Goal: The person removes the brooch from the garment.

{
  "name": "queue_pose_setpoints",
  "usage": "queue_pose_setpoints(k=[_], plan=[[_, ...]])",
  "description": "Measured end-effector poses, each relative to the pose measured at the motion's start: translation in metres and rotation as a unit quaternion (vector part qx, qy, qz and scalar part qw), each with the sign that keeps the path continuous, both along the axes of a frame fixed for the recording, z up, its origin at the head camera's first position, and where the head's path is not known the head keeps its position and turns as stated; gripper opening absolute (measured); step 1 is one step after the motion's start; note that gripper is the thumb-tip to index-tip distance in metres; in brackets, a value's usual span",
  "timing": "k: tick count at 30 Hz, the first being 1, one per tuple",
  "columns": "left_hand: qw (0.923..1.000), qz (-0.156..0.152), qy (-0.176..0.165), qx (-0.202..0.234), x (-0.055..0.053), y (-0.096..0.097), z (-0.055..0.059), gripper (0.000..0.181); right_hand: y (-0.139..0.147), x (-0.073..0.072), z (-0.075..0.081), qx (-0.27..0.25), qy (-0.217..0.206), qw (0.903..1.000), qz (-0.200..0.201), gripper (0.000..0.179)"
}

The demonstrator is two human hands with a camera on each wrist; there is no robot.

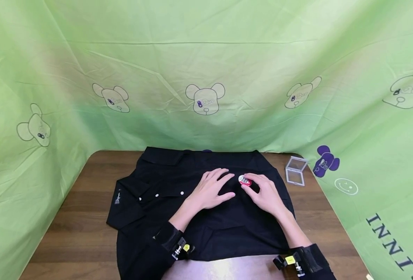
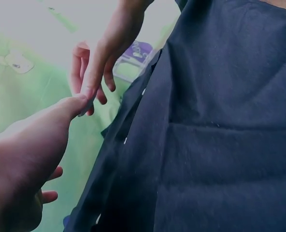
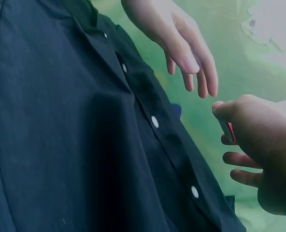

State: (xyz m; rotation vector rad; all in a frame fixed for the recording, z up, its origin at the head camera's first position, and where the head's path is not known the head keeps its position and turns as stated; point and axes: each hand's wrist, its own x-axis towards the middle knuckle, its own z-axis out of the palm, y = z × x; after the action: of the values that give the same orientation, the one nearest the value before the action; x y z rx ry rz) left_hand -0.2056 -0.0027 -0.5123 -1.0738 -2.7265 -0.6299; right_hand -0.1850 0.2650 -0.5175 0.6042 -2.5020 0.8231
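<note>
A small round red-and-white badge (image 1: 244, 181) is pinched between the thumb and fingers of my right hand (image 1: 264, 194), above the right part of a black shirt (image 1: 206, 217). In the right wrist view the badge (image 3: 229, 131) shows edge-on beneath the thumb. My left hand (image 1: 211, 190) has its fingers spread and nothing in it, just left of the badge over the shirt. The shirt lies spread on its side, collar to the left, with a row of white buttons (image 1: 156, 195) along its front.
A small clear hinged case (image 1: 295, 171) stands open near the table's right back edge. The brown wooden table (image 1: 77, 217) shows around the shirt. Behind it hangs a green cloth (image 1: 157, 58) printed with bear heads.
</note>
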Motion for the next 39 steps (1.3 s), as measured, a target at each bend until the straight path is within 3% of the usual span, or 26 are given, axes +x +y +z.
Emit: queue_pose_setpoints(k=[12,27,39], plan=[[0.9995,-0.002,-0.018,-0.028,-0.007,0.025,0.002,0.071,0.033,-0.001,-0.007,0.006,0.028,0.9987,-0.042,0.036],[0.9987,-0.018,-0.031,-0.037,-0.008,0.051,-0.002,0.069,0.071,-0.001,-0.002,-0.014,0.014,0.9946,-0.102,0.033],[0.9982,-0.026,-0.027,-0.047,-0.008,0.069,0.005,0.068,0.111,-0.012,-0.007,-0.019,0.008,0.9858,-0.166,0.033]])
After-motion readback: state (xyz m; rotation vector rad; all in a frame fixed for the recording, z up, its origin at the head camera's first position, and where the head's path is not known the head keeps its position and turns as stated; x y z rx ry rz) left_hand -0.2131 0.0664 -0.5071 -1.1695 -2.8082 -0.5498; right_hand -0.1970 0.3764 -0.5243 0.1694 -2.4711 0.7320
